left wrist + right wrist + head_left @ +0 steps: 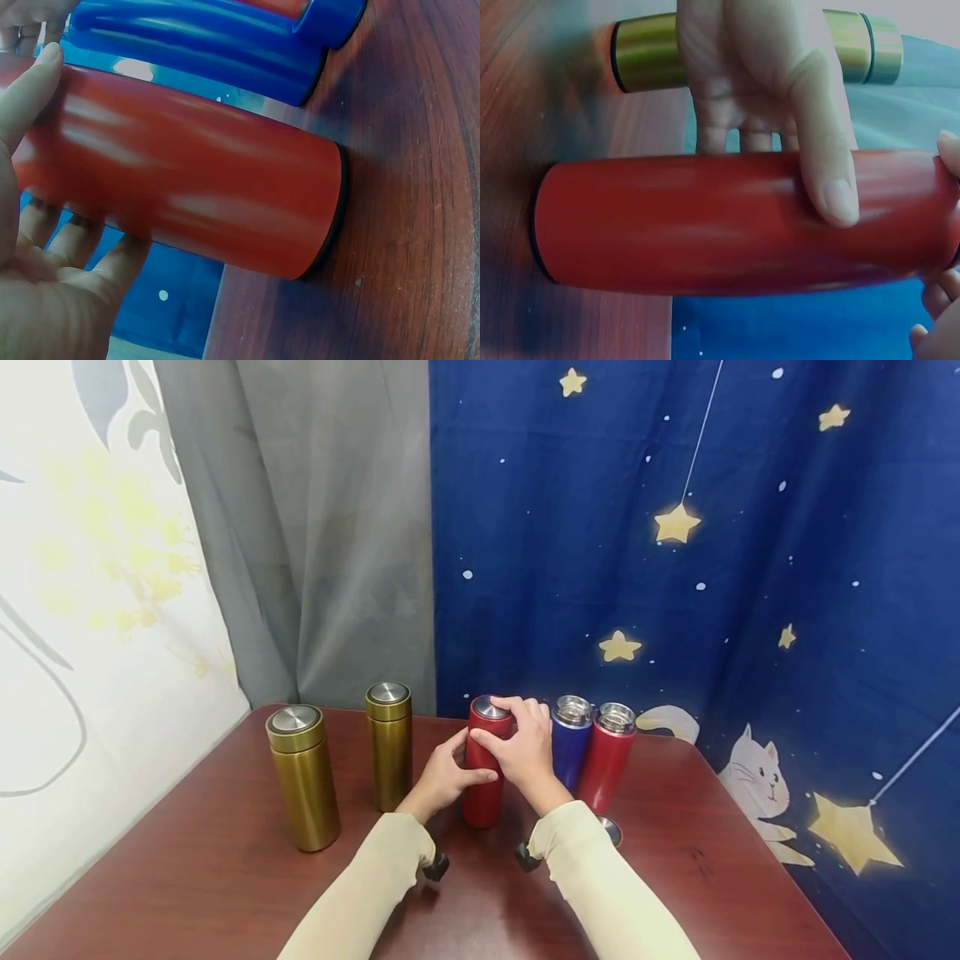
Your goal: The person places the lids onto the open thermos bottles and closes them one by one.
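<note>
A red thermos bottle (482,806) with a steel-topped lid (489,707) stands upright on the table. My left hand (442,777) grips its body from the left, thumb (832,180) across the near side and fingers behind it. Around the top of the same bottle, the fingers and thumb of my right hand (527,747) hold the lid. Just right of that hand stand a blue thermos bottle (572,739) and a second red thermos bottle (609,760), both showing uncovered steel mouths.
Two gold thermos bottles (306,789) (391,752), lids on, stand left on the dark red table (187,852). A round steel-topped lid (610,829) lies beside my right sleeve. In the left wrist view, a short blue piece (330,22) sits by the blue bottle's base. Curtains hang behind.
</note>
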The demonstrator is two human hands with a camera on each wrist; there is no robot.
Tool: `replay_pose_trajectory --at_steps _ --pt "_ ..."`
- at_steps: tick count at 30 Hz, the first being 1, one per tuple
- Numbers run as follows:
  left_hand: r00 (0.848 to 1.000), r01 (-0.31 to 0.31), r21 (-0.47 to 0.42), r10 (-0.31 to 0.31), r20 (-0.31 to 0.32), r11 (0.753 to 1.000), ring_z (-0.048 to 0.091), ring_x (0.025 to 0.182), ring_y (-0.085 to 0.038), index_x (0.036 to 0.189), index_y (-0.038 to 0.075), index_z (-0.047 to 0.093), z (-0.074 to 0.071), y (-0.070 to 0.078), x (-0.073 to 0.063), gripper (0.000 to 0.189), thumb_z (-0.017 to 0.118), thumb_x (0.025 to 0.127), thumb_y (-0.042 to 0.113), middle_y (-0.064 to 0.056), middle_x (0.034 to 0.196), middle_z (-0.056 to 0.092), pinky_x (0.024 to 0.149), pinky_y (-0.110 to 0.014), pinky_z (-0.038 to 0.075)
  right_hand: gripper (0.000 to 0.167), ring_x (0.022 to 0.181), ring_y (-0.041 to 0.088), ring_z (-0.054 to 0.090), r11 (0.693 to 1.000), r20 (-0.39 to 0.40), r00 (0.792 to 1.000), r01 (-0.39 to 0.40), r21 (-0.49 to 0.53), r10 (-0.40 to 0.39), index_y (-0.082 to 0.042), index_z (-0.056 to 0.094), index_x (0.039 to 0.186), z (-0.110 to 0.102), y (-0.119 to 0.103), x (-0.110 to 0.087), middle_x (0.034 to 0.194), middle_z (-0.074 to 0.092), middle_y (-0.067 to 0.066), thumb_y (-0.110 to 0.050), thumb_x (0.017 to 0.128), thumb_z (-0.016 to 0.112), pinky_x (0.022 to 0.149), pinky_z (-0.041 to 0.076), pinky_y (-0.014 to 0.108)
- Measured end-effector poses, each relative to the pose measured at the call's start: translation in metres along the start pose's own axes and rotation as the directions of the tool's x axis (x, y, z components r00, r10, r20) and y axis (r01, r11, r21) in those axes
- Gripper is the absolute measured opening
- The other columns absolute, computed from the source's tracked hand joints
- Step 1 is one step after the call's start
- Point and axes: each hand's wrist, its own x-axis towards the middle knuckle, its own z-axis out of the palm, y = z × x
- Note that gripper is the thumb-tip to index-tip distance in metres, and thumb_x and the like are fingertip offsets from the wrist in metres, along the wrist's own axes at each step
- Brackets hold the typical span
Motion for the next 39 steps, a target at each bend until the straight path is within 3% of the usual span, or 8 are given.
replay_pose_trajectory --at_steps 8,12,15,17,21,25,28,39 --pt "0.998 -0.052 0.002 0.052 -0.047 0.999 0.064 0.108 -0.022 0.14 0.017 0.051 0.005 -0.034 0.011 0.071 0.084 0.077 0.021 -0.006 0.124 0.064 0.091 -0.038 0.052 0.054 0.091 0.024 0.046 0.991 -0.074 0.997 0.021 -0.13 -0.031 -0.019 0.067 0.111 0.004 -0.003 -0.001 0.094 0.059 0.005 -0.046 0.069 0.086 0.081 0.039 0.04" --pt "0.999 -0.04 -0.018 0.04 -0.022 0.999 0.062 0.112 -0.029 0.143 0.007 0.046 0.004 -0.017 0.005 0.073 0.081 0.08 0.012 -0.014 0.127 0.061 0.093 -0.041 0.051 0.057 0.096 0.023 0.047 0.996 0.021 1.0 0.022 -0.083 -0.02 -0.019 0.062 0.116 -0.001 0.002 0.0 0.101 0.059 0.005 -0.046 0.071 0.083 0.083 0.041 0.041" --pt "0.999 -0.032 -0.028 0.033 0.003 0.999 0.06 0.115 -0.032 0.145 0.002 0.042 0.001 -0.007 0.001 0.075 0.08 0.081 0.007 -0.018 0.128 0.06 0.094 -0.041 0.05 0.06 0.107 0.024 0.046 0.996 0.158 0.987 -0.039 0.086 0.025 -0.019 0.056 0.127 -0.007 0.009 0.002 0.115 0.058 0.007 -0.037 0.076 0.081 0.089 0.046 0.042" --pt "0.999 -0.032 -0.028 0.033 0.022 0.999 0.06 0.115 -0.032 0.145 0.001 0.041 0.0 -0.006 0.0 0.074 0.079 0.081 0.006 -0.019 0.128 0.06 0.094 -0.041 0.05 0.064 0.117 0.026 0.047 0.964 0.254 0.966 -0.107 0.244 0.043 -0.017 0.05 0.137 -0.011 0.014 0.003 0.128 0.056 0.01 -0.025 0.079 0.079 0.095 0.046 0.045" --pt "0.998 -0.022 -0.055 0.025 0.057 0.998 0.06 0.115 -0.032 0.145 0.0 0.041 -0.002 -0.008 0.001 0.075 0.078 0.08 0.003 -0.019 0.126 0.061 0.094 -0.041 0.05 0.076 0.129 0.033 0.044 0.849 0.399 0.917 -0.213 0.484 0.003 -0.01 0.036 0.149 -0.016 0.022 0.008 0.145 0.043 0.02 -0.006 0.082 0.072 0.105 0.039 0.049" --pt "0.996 -0.005 -0.075 0.012 0.086 0.997 0.06 0.114 -0.032 0.144 0.001 0.042 -0.003 -0.012 0.003 0.074 0.078 0.08 0.003 -0.019 0.125 0.062 0.094 -0.04 0.05 0.072 0.126 0.034 0.048 0.774 0.481 0.876 -0.288 0.564 -0.024 -0.005 0.035 0.149 -0.018 0.024 0.011 0.142 0.045 0.023 -0.001 0.085 0.067 0.103 0.042 0.044" --pt "0.995 0.005 -0.082 0.003 0.099 0.997 0.06 0.114 -0.033 0.144 0.001 0.042 -0.003 -0.012 0.004 0.073 0.078 0.08 0.003 -0.019 0.124 0.062 0.093 -0.041 0.051 0.065 0.119 0.033 0.053 0.75 0.503 0.864 -0.319 0.579 -0.02 -0.001 0.039 0.146 -0.023 0.019 0.012 0.135 0.051 0.025 0.002 0.085 0.064 0.096 0.048 0.038" --pt "0.995 -0.005 -0.077 0.013 0.097 0.997 0.061 0.113 -0.031 0.142 0.001 0.044 -0.006 -0.009 0.005 0.071 0.078 0.08 0.002 -0.019 0.124 0.062 0.093 -0.04 0.051 0.058 0.114 0.037 0.058 0.812 0.465 0.882 -0.214 0.542 -0.078 0.007 0.045 0.139 -0.038 -0.005 0.016 0.128 0.056 0.027 0.005 0.084 0.064 0.094 0.05 0.04"
